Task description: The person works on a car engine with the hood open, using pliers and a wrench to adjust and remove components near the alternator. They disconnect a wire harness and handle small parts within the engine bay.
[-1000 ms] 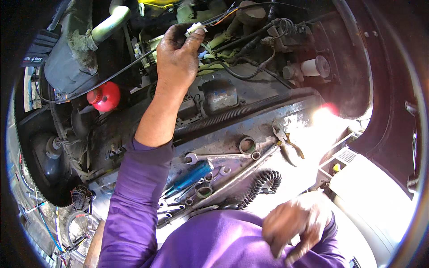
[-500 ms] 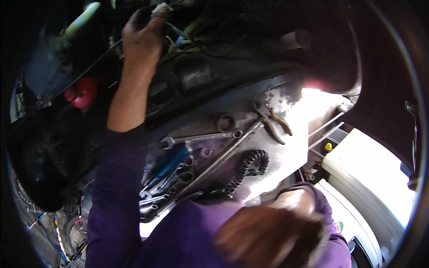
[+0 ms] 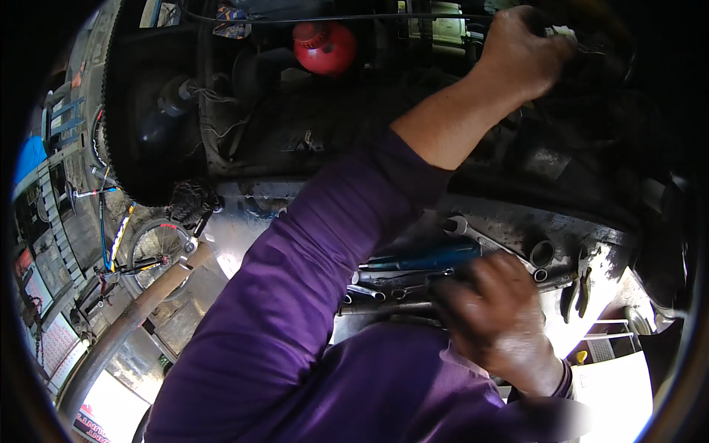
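Observation:
My left hand (image 3: 523,55) reaches up into the dark engine bay, its fingers closed beside a small whitish piece (image 3: 563,32). What the fingertips grip is hidden by the hand and by shadow. Lower down, my right hand (image 3: 502,321) hovers over a metal ledge (image 3: 247,193) strewn with tools, its fingers bent and smeared by motion. Close to it lie a blue-handled tool (image 3: 436,255), a combination wrench (image 3: 496,246) and a metal ring (image 3: 542,254). A pair of pliers (image 3: 578,289) rests farther right on the ledge.
A red round container (image 3: 325,49) sits in the engine bay, left of my left hand. A dark cable (image 3: 354,18) crosses the top. Down on the left are a thick brown pipe (image 3: 140,310) and a bicycle (image 3: 159,251). A white box (image 3: 613,391) stands at lower right.
The view has swung left, so the engine bay and tools appear farther right. My right hand has come up from near my body to over the tools. The left hand stays in the bay.

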`<control>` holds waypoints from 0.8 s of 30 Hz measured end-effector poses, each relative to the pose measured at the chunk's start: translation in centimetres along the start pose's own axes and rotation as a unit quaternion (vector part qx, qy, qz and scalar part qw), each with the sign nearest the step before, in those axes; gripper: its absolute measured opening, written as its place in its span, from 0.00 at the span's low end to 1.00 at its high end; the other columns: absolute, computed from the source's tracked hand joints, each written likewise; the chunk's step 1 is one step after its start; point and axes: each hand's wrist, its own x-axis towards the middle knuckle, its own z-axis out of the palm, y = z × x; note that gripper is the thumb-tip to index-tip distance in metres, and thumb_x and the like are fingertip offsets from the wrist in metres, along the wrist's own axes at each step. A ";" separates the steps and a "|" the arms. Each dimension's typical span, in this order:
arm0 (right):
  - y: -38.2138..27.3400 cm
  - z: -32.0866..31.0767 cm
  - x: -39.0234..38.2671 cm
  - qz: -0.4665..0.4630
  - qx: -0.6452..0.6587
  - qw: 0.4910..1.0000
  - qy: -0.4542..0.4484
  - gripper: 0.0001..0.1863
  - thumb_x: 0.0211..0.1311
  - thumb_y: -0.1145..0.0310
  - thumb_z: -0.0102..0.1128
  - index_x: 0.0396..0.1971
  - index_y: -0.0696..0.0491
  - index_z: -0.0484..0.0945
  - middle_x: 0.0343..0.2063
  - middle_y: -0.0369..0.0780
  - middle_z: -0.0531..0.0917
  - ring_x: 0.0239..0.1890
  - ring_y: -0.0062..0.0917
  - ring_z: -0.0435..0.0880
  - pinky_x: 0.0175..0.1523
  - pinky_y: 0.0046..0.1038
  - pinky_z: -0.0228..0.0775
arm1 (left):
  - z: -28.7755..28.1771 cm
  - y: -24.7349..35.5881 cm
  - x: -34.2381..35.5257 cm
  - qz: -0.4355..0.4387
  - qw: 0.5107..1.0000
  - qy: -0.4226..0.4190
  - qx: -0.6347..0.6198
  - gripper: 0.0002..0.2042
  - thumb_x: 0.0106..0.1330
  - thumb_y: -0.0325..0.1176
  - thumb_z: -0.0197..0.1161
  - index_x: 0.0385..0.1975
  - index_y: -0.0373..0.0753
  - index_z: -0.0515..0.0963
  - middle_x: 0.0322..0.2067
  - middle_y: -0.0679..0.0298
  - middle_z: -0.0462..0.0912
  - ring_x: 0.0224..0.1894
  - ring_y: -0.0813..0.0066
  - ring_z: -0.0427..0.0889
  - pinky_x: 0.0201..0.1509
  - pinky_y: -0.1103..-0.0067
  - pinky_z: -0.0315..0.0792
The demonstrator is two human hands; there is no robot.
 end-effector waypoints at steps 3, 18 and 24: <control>-0.4 2.9 2.4 -0.047 -0.104 0.993 0.007 0.13 0.53 0.65 0.61 0.38 0.52 0.83 0.37 0.39 0.79 0.47 0.34 0.77 0.54 0.37 0.69 | 0.3 -0.3 0.5 -0.030 0.989 0.013 -0.143 0.14 0.69 0.36 0.64 0.43 0.30 0.81 0.37 0.61 0.85 0.39 0.72 0.80 0.46 0.75 0.72; 1.9 2.6 2.6 -0.044 -0.109 0.992 -0.040 0.14 0.55 0.67 0.57 0.41 0.55 0.81 0.42 0.44 0.80 0.51 0.36 0.77 0.59 0.41 0.67 | 0.0 -1.3 1.0 -0.188 0.916 -0.020 -0.355 0.17 0.69 0.40 0.64 0.47 0.31 0.80 0.44 0.53 0.84 0.48 0.68 0.82 0.52 0.71 0.74; 1.1 -0.3 1.5 -0.026 -0.090 0.994 -0.060 0.13 0.53 0.63 0.60 0.34 0.55 0.81 0.39 0.42 0.81 0.46 0.36 0.78 0.53 0.44 0.68 | -0.3 -1.2 0.5 -0.163 0.957 0.056 -0.235 0.14 0.72 0.35 0.61 0.50 0.33 0.79 0.45 0.55 0.82 0.43 0.65 0.82 0.54 0.71 0.76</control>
